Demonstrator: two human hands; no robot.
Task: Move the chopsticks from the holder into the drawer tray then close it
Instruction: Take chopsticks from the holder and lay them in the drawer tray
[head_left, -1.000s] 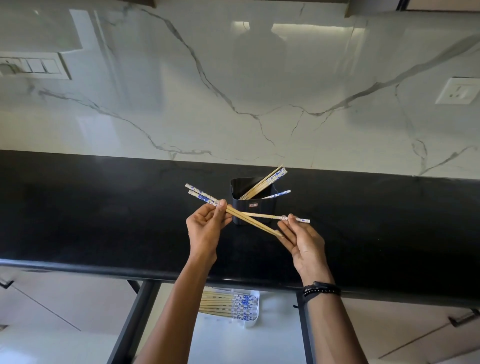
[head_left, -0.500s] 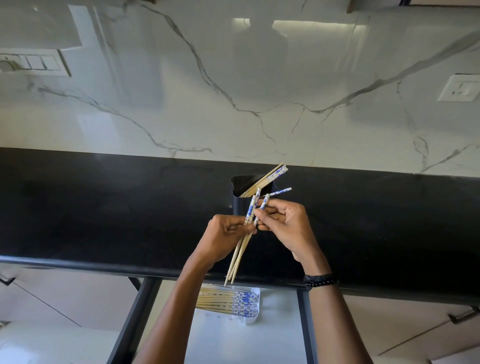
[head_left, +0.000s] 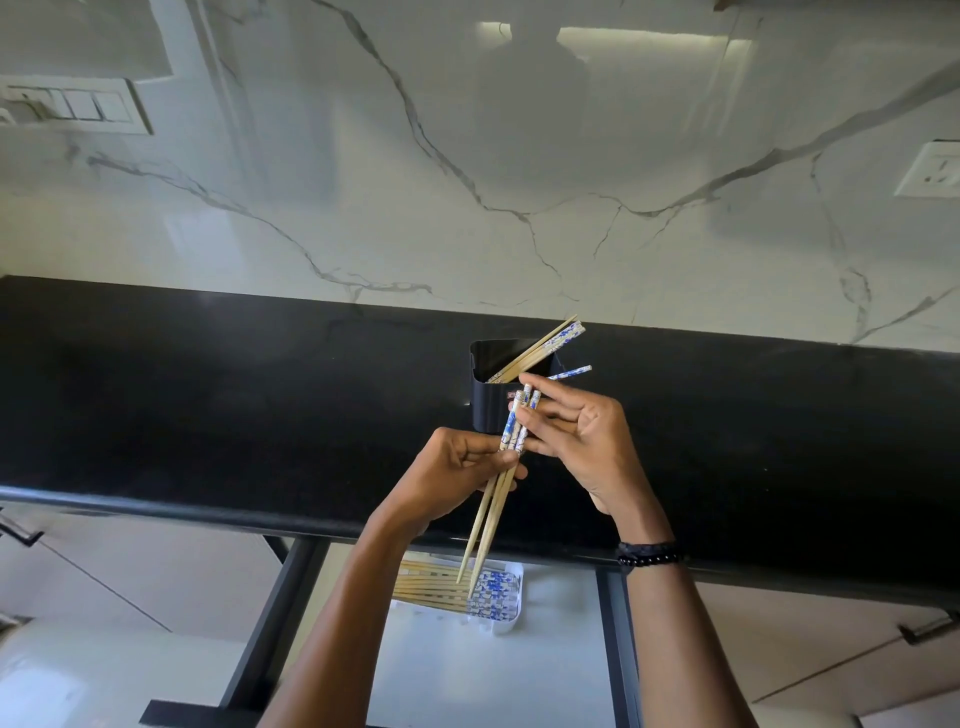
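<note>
1. The left hand (head_left: 452, 467) grips the held chopsticks (head_left: 493, 512) near their patterned ends, with its fingers curled round them.
2. Their long axis runs down toward the person, and the tips point at the drawer tray (head_left: 506, 626) just below.
3. The right hand (head_left: 582, 441) touches the top ends with nearly straight fingers. More chopsticks (head_left: 540, 345) stand in the holder (head_left: 485, 410) behind.

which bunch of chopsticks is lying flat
The tray chopsticks, flat in the white drawer tray. The held chopsticks hang tips down from the left hand; the remaining chopsticks lean in the black holder.

Probably a home kitchen: black countertop (head_left: 208, 395), marble backsplash (head_left: 363, 208), open drawer (head_left: 571, 665).
</note>
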